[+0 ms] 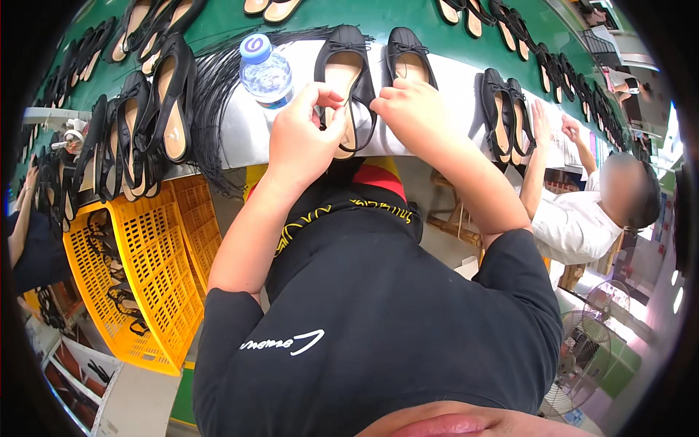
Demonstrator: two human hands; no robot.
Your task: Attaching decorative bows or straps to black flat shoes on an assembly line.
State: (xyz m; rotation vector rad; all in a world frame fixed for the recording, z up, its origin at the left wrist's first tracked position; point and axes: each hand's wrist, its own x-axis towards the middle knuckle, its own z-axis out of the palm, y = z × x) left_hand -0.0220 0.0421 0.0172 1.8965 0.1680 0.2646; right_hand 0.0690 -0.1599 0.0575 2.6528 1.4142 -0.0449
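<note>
A black slingback shoe [341, 64] with a beige insole lies in front of me, toe pointing away. Its thin black ankle strap [370, 137] loops out between my hands. My left hand [309, 131] is over the shoe's heel half, thumb and forefinger pinched; what they hold is too small to make out. My right hand [415, 116] is closed, its fingertips on the strap's upper end. Beneath that hand lies the matching shoe [409, 60], its heel part hidden. Both shoes have a bow at the toe.
Left of the shoes stands a water bottle [265, 73] beside a bundle of black cords [211, 102]. More black shoes [172, 102] crowd the left; another pair [504, 116] lies right. Yellow crates [156, 269] stand below left. A co-worker [582, 211] sits at right; green belt [378, 16] runs behind.
</note>
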